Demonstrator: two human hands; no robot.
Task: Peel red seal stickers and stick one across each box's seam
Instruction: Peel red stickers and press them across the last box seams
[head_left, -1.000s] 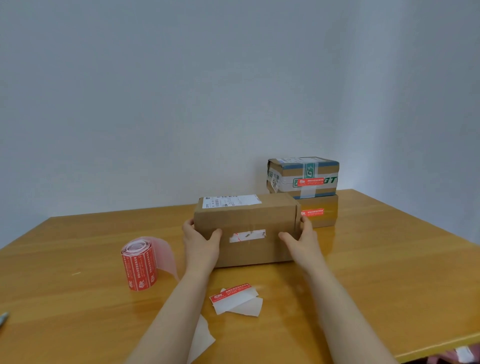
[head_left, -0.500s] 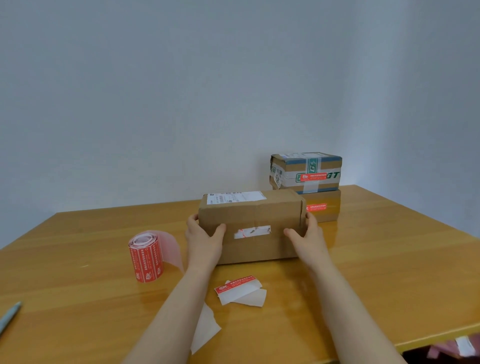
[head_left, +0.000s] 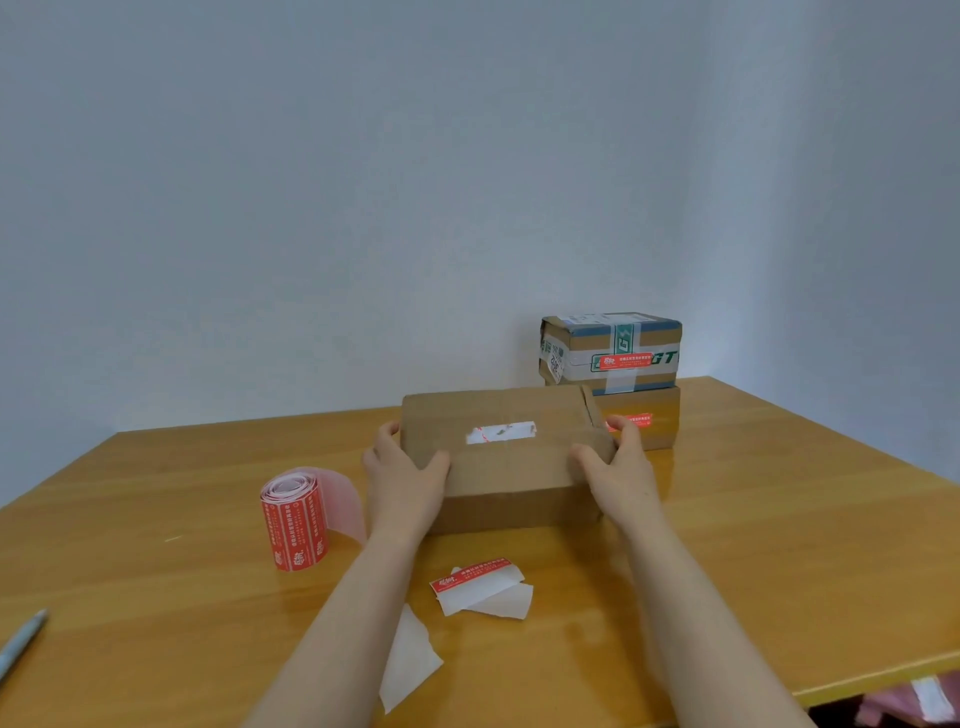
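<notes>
You are at a plain parcel-packing spot, more a small office or home work corner than a shop. A bare pale wall (head_left: 363, 208) fills the upper frame and meets another wall at the right. The wooden table (head_left: 779, 545) spans the lower half. Taped cardboard boxes (head_left: 613, 353) are stacked at centre right, a roll of red seal stickers (head_left: 296, 519) stands at lower left, and a pen (head_left: 21, 644) lies at the left edge.

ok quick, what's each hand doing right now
Left hand: closed on the left end of the cardboard box.
Right hand: closed on the box's right end.
</notes>
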